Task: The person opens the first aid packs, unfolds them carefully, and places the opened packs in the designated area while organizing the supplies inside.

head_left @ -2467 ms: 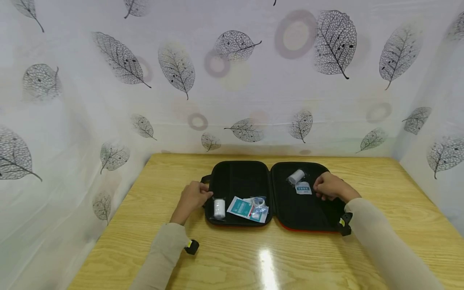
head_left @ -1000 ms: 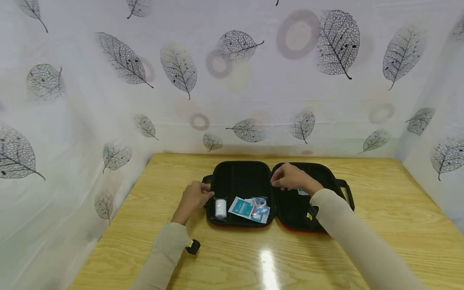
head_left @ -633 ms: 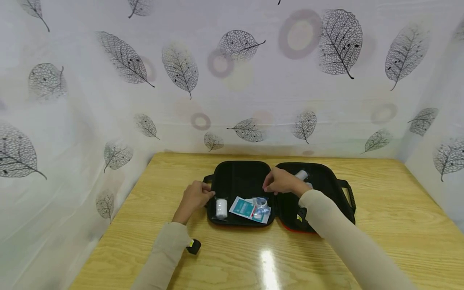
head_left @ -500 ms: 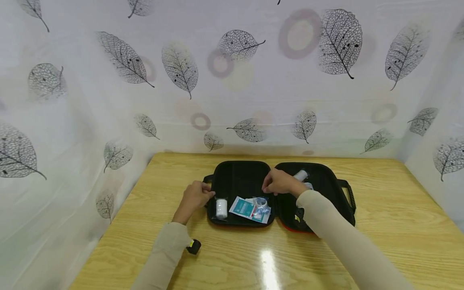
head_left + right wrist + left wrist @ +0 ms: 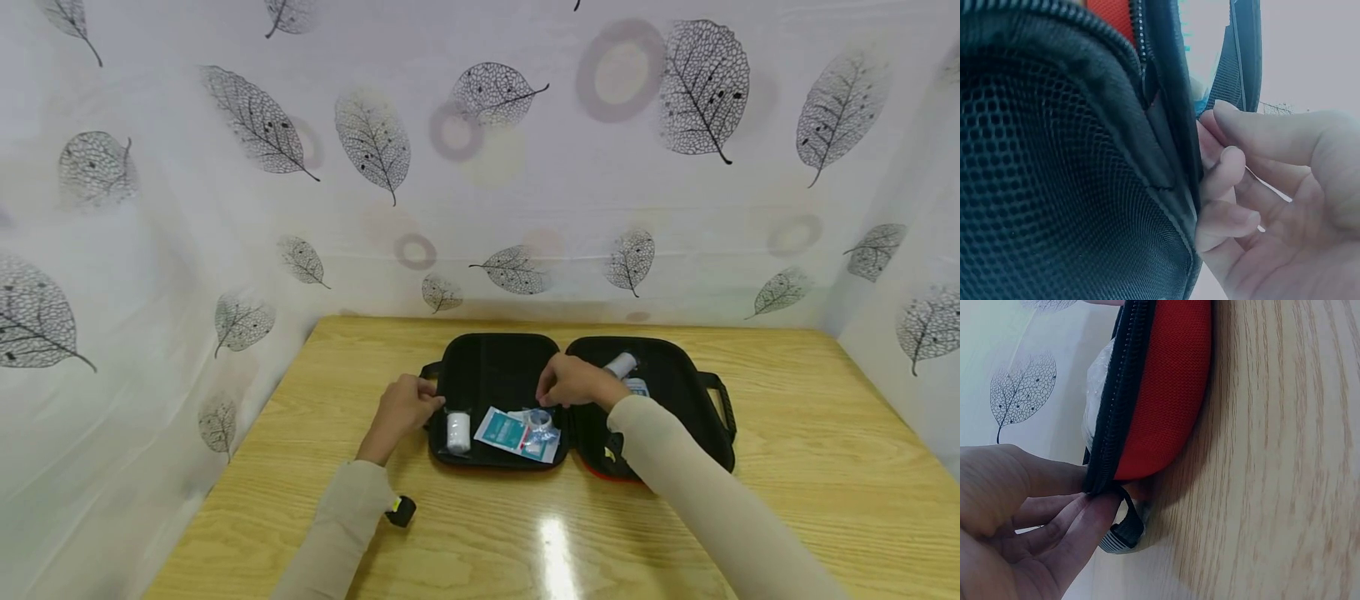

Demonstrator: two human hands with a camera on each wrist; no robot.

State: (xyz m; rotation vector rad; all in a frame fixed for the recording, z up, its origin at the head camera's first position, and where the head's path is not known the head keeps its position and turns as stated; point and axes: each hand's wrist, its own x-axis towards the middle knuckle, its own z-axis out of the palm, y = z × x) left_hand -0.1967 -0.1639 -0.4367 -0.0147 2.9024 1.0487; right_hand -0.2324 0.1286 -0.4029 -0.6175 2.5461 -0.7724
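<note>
A black soft case [image 5: 498, 362] with red outer cloth [image 5: 1175, 381] lies unfolded on the table. My left hand [image 5: 403, 410] pinches its left zippered rim, thumb above and fingers below, beside the strap handle [image 5: 1124, 536]. A wrapped white bandage roll [image 5: 458, 432], a teal-and-white packet [image 5: 501, 427] and a roll of tape [image 5: 538, 422] in a clear wrapper lie in the left half. My right hand [image 5: 572, 380] reaches across the hinge, thumb and index fingertips together at the wrapper's upper edge. Close up, those fingertips [image 5: 1225, 112] meet at the end of a blue-white wrapped thing.
The right half of the case holds another white roll [image 5: 621, 365] and a small blue-and-white packet [image 5: 637, 387], partly behind the right wrist. A second handle [image 5: 718, 400] sticks out at the right. Behind the wooden table [image 5: 465, 533] hangs a leaf-print curtain [image 5: 480, 192].
My right hand has travelled left from the case's right half over the hinge, then dropped slightly toward the tape roll. The left hand keeps its place at the rim.
</note>
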